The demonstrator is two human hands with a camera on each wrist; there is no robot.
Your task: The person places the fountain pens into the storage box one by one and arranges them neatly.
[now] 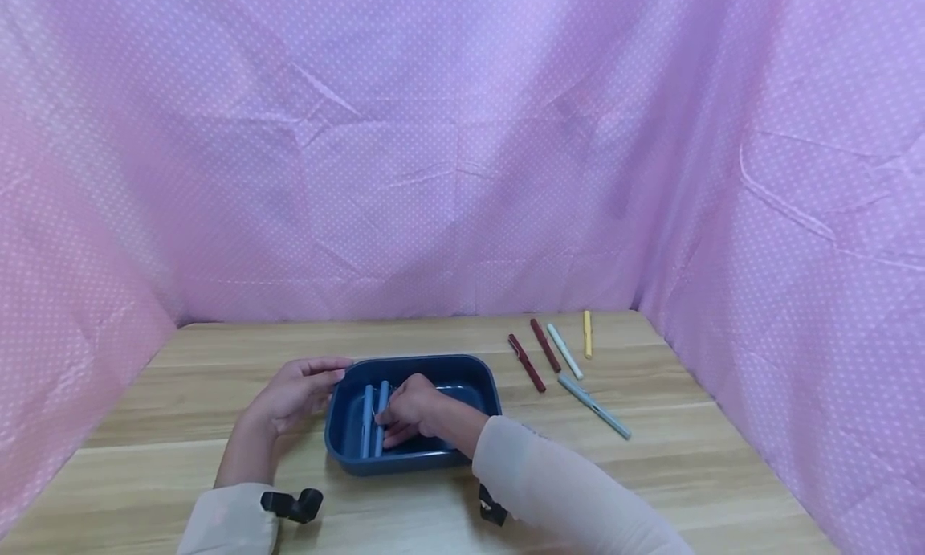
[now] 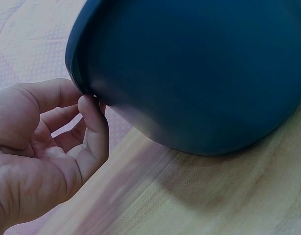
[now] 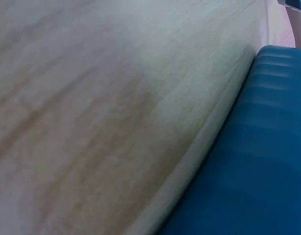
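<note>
A dark blue rectangular box [image 1: 408,464] stands on the table, with two light blue pens lying lengthwise side by side in its left part. My left hand [image 1: 299,394] pinches the box's left back rim between thumb and fingers; the left wrist view shows this hand [image 2: 47,142] at the edge of the box [image 2: 189,73]. Reaching in over the right side, my right hand [image 1: 415,410] holds the right-hand blue pen [image 1: 383,394] with curled fingers. Left of it lies the other blue pen [image 1: 366,422]. The right wrist view shows only the box's outer wall [image 3: 267,147], not the hand.
Right of the box lie two dark red pens [image 1: 527,364] [image 1: 545,346], a pale mint pen [image 1: 565,352], a yellow pen [image 1: 588,335] and a grey-blue pen [image 1: 594,406]. Pink dotted cloth [image 1: 405,177] hangs behind and beside the wooden table [image 1: 238,346].
</note>
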